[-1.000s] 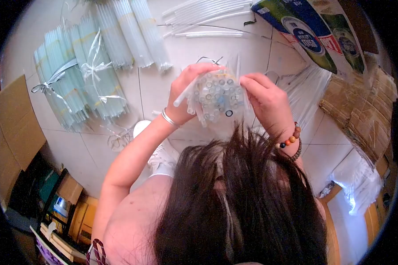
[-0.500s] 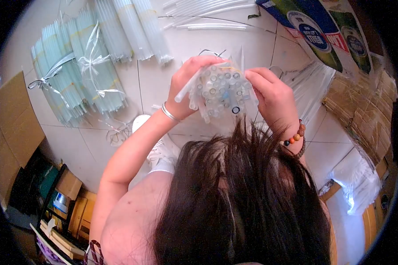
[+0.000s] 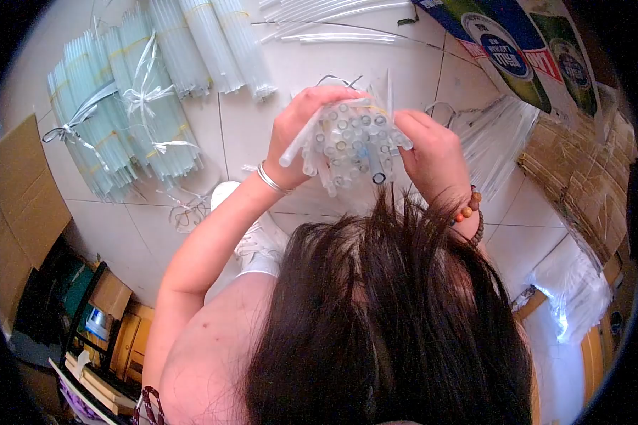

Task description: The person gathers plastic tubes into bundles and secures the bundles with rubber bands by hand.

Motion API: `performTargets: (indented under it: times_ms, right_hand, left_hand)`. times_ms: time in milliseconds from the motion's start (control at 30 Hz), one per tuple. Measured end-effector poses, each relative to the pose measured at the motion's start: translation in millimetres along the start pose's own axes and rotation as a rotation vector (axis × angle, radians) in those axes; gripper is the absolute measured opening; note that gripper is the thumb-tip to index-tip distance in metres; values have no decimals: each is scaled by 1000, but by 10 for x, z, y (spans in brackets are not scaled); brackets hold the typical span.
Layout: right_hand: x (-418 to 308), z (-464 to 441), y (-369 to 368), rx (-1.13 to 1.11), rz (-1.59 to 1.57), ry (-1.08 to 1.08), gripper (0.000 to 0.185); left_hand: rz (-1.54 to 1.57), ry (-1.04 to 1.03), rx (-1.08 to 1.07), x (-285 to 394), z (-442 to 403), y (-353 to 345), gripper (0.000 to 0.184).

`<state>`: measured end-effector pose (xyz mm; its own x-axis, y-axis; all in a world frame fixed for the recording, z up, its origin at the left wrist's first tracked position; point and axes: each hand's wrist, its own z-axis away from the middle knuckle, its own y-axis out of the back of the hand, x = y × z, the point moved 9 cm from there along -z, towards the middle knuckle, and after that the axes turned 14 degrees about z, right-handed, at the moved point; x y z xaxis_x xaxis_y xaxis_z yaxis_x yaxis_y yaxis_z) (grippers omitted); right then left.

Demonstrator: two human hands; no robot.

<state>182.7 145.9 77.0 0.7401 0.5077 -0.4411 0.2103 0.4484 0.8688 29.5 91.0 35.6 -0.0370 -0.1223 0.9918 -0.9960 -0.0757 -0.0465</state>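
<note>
Many tubes (image 3: 351, 145) in left grip (image 3: 295, 127)

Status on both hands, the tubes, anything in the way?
Left hand holding bundle of clear tubes from its left side. Right hand at bundle's right edge, grip unclear. Tube ends uneven. Hair fills lower view, strands reaching near tube ends.

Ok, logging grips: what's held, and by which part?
Left hand: a tube bundle, by its side near the visible ends. Right hand: at its edge; hold unclear.
</note>
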Motion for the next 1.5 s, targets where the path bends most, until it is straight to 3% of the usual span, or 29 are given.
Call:
performTargets:
  times_ms: [233, 333, 433, 467, 567, 600, 733, 900, 1067, 1233, 1400, 1500]
  right_hand:
    - [-14, -2, 11, 2, -27, -13, 29]
    - [-62, -1, 278, 199, 87, 186, 13]
    - [235, 52, 347, 128, -349, -153, 9]
    - [272, 83, 378, 120, -547, -186, 15]
    - [131, 102, 577, 102, -617, -43, 32]
    - [41, 61, 634, 207, -572, 69, 49]
    - [-61, 12, 534, 35, -577, -29, 57]
    - [-91, -78, 514, 120, -527, 124, 46]
    - [-134, -113, 567, 145, -518, 202, 43]
    - [-117, -150, 621, 193, -491, 292, 42]
    - [-106, -188, 585, 156, -469, 229, 40]
    - [-88, -184, 547, 133, -475, 152, 36]
  left_hand:
    - [42, 45, 20, -12, -1, -2, 50]
    - [58, 60, 24, -57, 16, 0, 50]
    - [48, 28, 22, -47, 0, 1, 50]
    - [42, 11, 22, -32, -4, -1, 50]
    - [74, 5, 21, -26, -6, -10, 50]
    - [71, -4, 19, -15, -8, -14, 51]
    - [-85, -36, -5, 118, -27, -12, 50]
    - [2, 33, 27, -103, 25, 9, 48]
    - [-78, -100, 8, 118, -68, -16, 47]
    - [2, -12, -6, -8, -47, -9, 44]
    - [4, 54, -15, -27, -43, 12, 41]
    - [-146, -33, -48, 106, -82, 19, 41]
